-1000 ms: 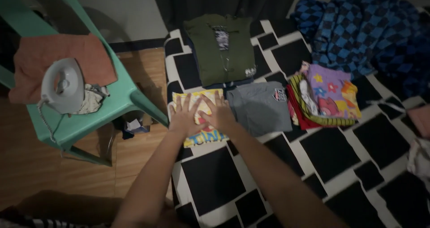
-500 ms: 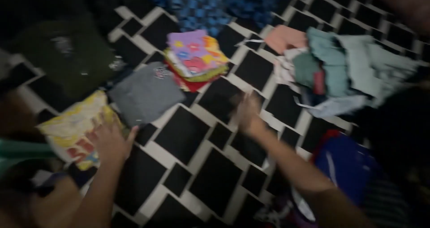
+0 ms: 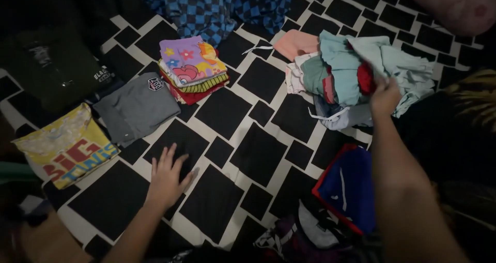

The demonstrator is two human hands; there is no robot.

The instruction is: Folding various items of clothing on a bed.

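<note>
My left hand (image 3: 167, 176) lies flat, fingers spread, on the black-and-white patterned bedsheet (image 3: 243, 139), holding nothing. It rests just right of a folded yellow shirt (image 3: 67, 144) and below a folded grey shirt (image 3: 135, 106). My right hand (image 3: 385, 95) reaches into a loose pile of unfolded clothes (image 3: 351, 74) and grips a pale teal garment (image 3: 398, 61) at its edge. A red piece shows inside the pile beside my fingers.
A stack of colourful folded clothes (image 3: 192, 69) sits behind the grey shirt. A folded dark green shirt (image 3: 51, 69) lies at the far left. A blue checkered blanket (image 3: 217, 4) is at the back. A blue and red garment (image 3: 346, 188) lies near my right forearm.
The view swung right from the chair and iron to the bed. My hands left the yellow shirt; the left now rests on the sheet and the right has reached the clothes pile.
</note>
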